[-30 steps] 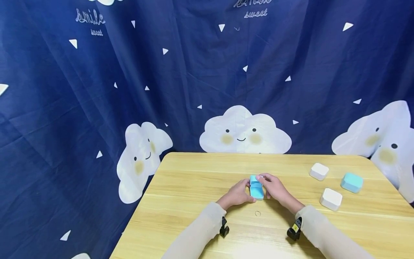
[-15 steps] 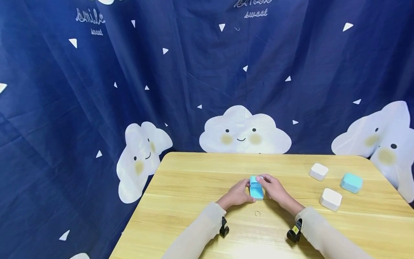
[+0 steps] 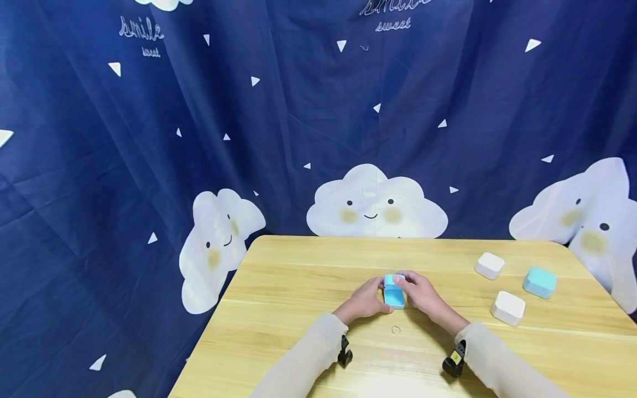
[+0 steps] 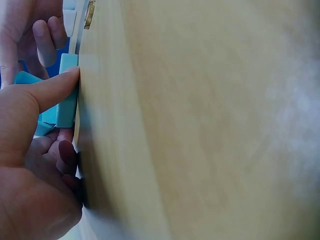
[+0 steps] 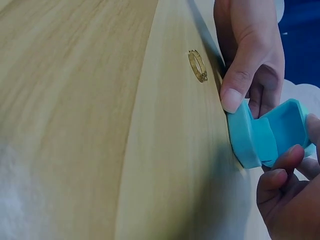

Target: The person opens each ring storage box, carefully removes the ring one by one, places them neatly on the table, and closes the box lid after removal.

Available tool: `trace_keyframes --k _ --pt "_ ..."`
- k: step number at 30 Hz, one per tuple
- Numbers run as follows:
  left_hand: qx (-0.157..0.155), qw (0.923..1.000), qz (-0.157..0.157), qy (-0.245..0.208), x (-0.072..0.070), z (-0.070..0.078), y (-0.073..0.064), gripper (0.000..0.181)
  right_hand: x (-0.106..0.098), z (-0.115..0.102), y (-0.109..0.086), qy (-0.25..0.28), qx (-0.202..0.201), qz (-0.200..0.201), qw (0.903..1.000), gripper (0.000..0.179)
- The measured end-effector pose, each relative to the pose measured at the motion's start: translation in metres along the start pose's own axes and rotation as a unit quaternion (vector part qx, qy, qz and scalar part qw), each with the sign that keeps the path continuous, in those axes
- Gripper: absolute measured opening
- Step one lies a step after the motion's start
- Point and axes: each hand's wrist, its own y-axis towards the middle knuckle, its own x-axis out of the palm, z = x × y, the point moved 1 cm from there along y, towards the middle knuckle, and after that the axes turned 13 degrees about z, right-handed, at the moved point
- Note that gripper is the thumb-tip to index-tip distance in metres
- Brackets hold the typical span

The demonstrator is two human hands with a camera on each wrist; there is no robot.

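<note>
Part-hidden box point(image 5: 242, 136)
Left hand point(image 4: 30, 185), cropped in its wrist view, covers some; ring point(image 5: 194, 65) detail too small in head view.

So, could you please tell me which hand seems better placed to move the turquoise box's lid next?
Probably the right hand: its thumb and fingers are already at the raised lid, while the left hand holds the base on the table.

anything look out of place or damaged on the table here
Nothing looks spilled or damaged. The one mildly odd thing is the gold ring lying loose on the tabletop in front of the open turquoise box rather than inside it.
</note>
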Motion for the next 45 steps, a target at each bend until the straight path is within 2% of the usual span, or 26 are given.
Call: trace_keyframes --k 5,12,29,39,45 --pt "-0.002 1.0000 0.000 0.000 0.000 0.000 0.000 0.075 -0.001 0.000 -0.001 -0.014 -0.005 -0.003 0.9999 0.053" --pt "-0.007 0.9999 0.001 0.009 0.000 -0.001 0.000 0.070 -0.002 -0.001 -0.004 -0.053 -0.067 0.005 0.9963 0.059" --pt "-0.008 0.9999 0.002 0.014 0.002 -0.001 0.000 0.071 -0.001 0.003 -0.009 -0.039 -0.076 0.013 0.9963 0.055" --pt "-0.005 0.9997 -0.001 0.022 0.003 0.000 -0.002 0.066 -0.003 0.003 -0.012 -0.057 -0.084 0.014 0.9948 0.055" --pt "-0.002 0.9997 0.001 0.026 0.002 0.001 0.000 0.063 -0.003 0.003 -0.011 -0.071 -0.101 0.012 0.9923 0.054"
